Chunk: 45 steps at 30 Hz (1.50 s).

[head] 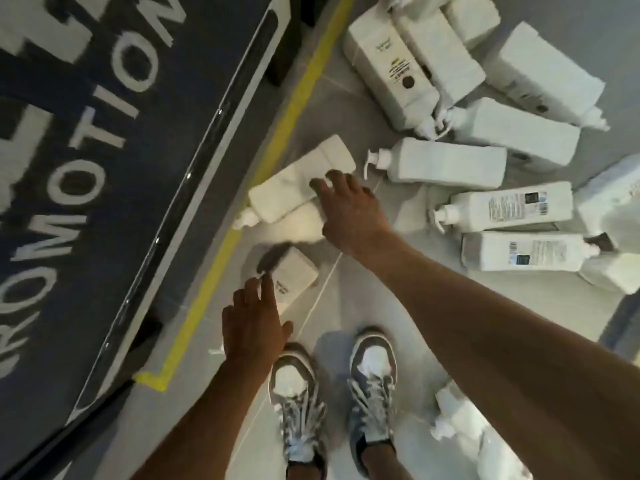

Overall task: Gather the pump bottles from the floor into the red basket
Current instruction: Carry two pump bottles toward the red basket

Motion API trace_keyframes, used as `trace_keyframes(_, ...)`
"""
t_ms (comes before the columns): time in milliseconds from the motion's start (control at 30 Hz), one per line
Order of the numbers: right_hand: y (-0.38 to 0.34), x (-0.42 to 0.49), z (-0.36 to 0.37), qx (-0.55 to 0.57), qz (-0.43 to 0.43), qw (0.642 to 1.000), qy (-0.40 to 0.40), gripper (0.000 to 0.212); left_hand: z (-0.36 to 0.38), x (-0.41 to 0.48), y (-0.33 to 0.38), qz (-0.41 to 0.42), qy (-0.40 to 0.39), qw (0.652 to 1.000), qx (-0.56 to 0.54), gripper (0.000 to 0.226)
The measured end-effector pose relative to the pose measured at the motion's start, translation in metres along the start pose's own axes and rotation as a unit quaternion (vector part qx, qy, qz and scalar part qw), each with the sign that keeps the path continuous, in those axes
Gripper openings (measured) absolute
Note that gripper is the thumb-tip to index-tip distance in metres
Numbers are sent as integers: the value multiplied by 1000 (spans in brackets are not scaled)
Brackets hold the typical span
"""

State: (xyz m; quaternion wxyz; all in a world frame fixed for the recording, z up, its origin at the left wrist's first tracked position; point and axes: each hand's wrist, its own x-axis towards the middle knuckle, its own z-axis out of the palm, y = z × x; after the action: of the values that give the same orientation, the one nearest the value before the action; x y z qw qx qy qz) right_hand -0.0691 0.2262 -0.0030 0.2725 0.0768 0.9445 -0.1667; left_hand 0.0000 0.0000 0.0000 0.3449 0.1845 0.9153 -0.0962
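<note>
Many pump bottles (pixel 446 166) lie on the floor (pixel 346 299) right of the yellow tape line (pixel 294 109) with no red basket in view, so we judge gathering barely begun, our left grip (pixel 254 323) and right grip (pixel 349 209) loose-fingered, each touching a bottle beside that line, clasping nothing.
</note>
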Motion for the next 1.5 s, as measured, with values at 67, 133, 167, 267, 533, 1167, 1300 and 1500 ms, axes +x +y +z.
trace_keyframes(67, 3, 42, 18, -29, -17, 999, 26, 92, 28, 27, -3, -9, 8, 1000, -13, 113)
trace_keyframes(133, 1, 79, 33, -72, -55, 996, 28, 99, 49, 48, -3, -3, 0, 1000, -26, 122)
trace_keyframes(167, 1, 92, 42, -101, -68, 992, 23, 101, 60, 58, -2, -8, 3, 999, -37, 124)
trace_keyframes(267, -2, 109, 61, -182, -81, 979, 39, 98, 74, 73, 1, -9, -3, 999, -36, 121)
trace_keyframes(533, 0, 41, 38, -90, -4, 995, 48, 77, 16, 48, -9, 15, 0, 996, -93, 101)
trace_keyframes(1167, -97, -407, -361, 257, 271, 922, 104, 80, -446, -338, -3, -39, 63, 952, -298, 90)
trace_keyframes(1300, -144, -492, -422, 328, 269, 892, 155, 71, -505, -425, -21, -44, 96, 930, -352, 81)
trace_keyframes(1500, -212, -571, -468, 549, 215, 762, 268, 74, -550, -526, -48, -73, 172, 844, -503, 84)
